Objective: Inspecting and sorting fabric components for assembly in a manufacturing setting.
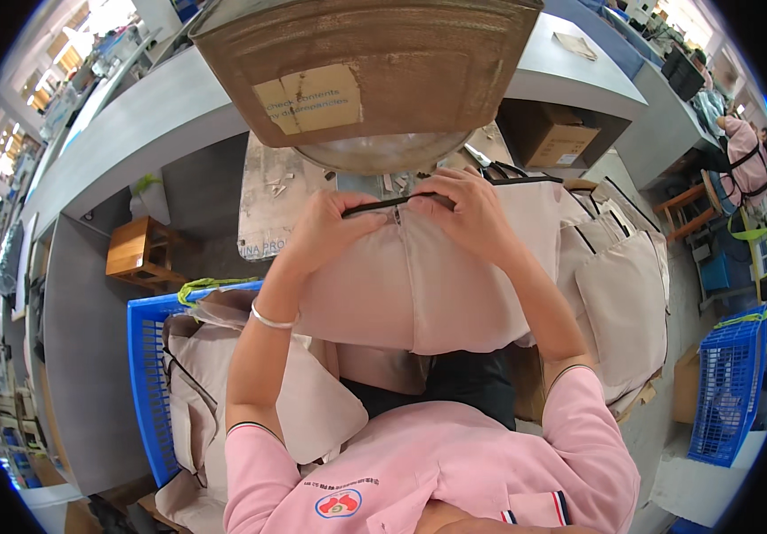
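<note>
Both hands are raised over the lap, holding a beige fabric panel [468, 289] by its black edging [379, 206]. The left hand [337, 227] has its grip closed on the left part of this edging, thumb and fingers pinched together; the right hand [465, 206] pinches the same strip farther right, its grip likewise closed, the thumb lying just beside a vertical seam [408, 280] that runs down the panel. The panel hangs at the near edge of a worn bench [259, 218], covering part of that edge; whether it rests on the bench I cannot tell. Small scraps [278, 187] lie toward the bench's left edge. Above stands a brown metal housing [383, 84], with a round pale rim [383, 153] below it. To the person's left, a blue basket [141, 356] holds more beige pieces [299, 400], and a green strap [210, 287] lies along its far edge. To the right, a pile of black-edged pieces [628, 303] sits near the right forearm. Beyond the worn bench's left edge stands a wooden stool [138, 249].
</note>
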Motion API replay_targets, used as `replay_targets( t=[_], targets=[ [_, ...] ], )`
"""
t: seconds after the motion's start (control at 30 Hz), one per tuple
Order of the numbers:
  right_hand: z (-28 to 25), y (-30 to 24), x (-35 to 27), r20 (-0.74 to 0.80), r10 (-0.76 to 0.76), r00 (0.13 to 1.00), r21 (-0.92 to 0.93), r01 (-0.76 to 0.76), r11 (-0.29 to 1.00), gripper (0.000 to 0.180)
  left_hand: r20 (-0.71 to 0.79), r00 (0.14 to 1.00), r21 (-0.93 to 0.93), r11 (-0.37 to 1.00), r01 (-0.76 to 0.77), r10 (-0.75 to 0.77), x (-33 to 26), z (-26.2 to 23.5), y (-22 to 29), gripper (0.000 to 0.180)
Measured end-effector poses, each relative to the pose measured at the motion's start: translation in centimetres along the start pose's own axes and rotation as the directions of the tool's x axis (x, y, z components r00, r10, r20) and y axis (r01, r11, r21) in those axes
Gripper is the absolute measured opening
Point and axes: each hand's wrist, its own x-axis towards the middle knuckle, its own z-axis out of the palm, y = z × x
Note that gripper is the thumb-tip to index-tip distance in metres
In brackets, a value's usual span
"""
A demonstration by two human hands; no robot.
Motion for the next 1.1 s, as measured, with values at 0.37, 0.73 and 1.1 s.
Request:
replay_targets(
  t=[0.37,0.73,1.1],
  targets=[
    [3.4,4.5,3.6,-0.095,0.002,0.996,0.301,0.027,0.953,0.024,-0.039,0.994,-0.390,0.917,0.081,-0.105,3.1,-2.4,-0.2,0.025],
    [2.5,3.3,3.8,-0.104,0.138,0.985,0.402,-0.085,0.912,0.025,-0.058,0.981,-0.380,0.913,0.151,-0.187,3.7,-3.1,0.3,0.047],
    [-2.2,3.5,1.7,-0.210,0.069,0.975,-0.025,-0.076,0.997,0.015,-0.312,0.939,-0.367,0.930,0.019,-0.142,2.8,-5.7,-1.6,0.016]
  ],
)
